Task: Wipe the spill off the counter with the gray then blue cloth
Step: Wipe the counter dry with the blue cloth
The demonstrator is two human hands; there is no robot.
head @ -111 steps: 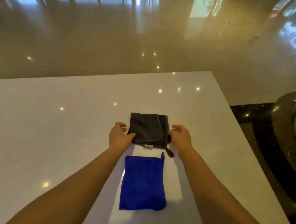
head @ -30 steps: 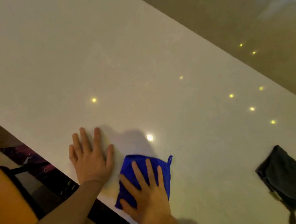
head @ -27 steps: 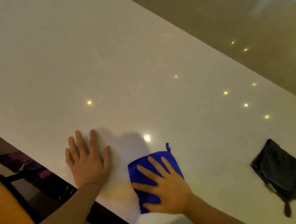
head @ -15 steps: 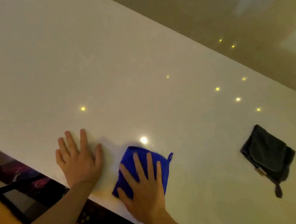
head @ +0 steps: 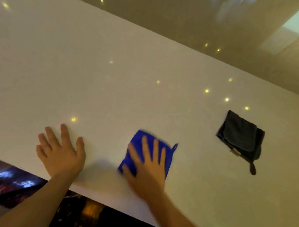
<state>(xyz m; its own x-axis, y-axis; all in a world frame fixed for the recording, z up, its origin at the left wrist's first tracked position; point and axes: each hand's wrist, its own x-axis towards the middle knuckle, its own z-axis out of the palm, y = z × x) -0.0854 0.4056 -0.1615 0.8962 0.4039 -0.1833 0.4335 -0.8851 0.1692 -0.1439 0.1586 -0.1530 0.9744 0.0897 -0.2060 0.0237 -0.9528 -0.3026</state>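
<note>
The folded blue cloth [head: 139, 139] lies on the white counter [head: 111, 86] near its front edge. My right hand [head: 145, 168] presses flat on the blue cloth with fingers spread, blurred by motion. My left hand [head: 61, 151] rests flat on the bare counter to the left, fingers apart, holding nothing. The folded gray cloth [head: 240, 137] lies alone on the counter to the right, well apart from both hands. I cannot make out any spill on the surface.
The counter's front edge [head: 95, 196] runs diagonally below my hands, with dark patterned floor beneath it. A glossy beige floor [head: 204, 19] lies beyond the counter's far edge. Small ceiling-light reflections dot the counter.
My right hand has slid the blue cloth to the right along the counter, after earlier back-and-forth strokes. The left hand stays flat in place. The gray cloth has not moved.
</note>
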